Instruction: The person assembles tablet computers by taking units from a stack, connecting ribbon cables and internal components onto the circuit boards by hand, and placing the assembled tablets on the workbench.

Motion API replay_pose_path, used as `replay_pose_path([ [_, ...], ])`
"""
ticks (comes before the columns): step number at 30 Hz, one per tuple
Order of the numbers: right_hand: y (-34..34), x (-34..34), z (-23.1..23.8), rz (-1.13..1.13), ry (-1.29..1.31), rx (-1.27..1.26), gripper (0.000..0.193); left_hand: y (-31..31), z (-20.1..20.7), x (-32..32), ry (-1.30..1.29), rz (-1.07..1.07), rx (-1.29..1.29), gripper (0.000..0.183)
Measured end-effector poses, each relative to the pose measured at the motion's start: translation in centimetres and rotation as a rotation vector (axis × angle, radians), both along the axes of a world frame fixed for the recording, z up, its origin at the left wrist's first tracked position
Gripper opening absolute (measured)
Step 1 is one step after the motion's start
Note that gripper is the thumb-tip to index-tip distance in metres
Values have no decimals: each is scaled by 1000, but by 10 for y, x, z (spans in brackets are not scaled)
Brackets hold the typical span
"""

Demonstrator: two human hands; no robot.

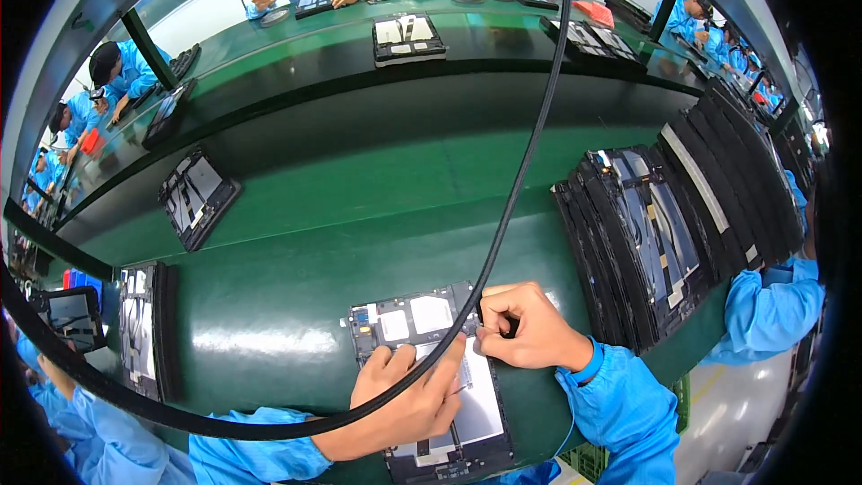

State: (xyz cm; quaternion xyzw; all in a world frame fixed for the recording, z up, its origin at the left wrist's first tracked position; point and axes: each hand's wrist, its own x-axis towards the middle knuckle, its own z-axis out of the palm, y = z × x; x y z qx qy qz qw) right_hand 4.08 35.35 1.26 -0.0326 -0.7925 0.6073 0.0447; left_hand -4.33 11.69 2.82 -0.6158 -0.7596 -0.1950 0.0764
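Two bare hands are engaged on one opened tablet-like unit [485,386], laid flat near the front edge of the green bench [260,287]. The left hand [400,409] is rested across it, index finger extended; whether anything is gripped beneath cannot be told. The right hand [530,328] is narrowed to a pinch at the unit's right edge, its contents indiscernible. Internal parts are seated; the work is judged unfinished, the interior being uncovered.
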Motion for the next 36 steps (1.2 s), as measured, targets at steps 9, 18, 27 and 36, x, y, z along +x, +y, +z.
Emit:
replay_pose_path([
  [9, -2, -1, 1, 0, 28, 27, 28, -1, 5, -2, -46, 9, -11, 53],
  [18, -1, -1, 1, -4, 25, 15, 29, -2, 4, 0, -193, 16, -64, 57],
  [27, 1, -1, -2, -3, 15, 16, 29, 0, 10, -11, -405, -48, -66, 58],
  [36, -5, -6, -9, -78, 91, -49, 24, 5, -2, -11, 4, -134, -46, 54],
])
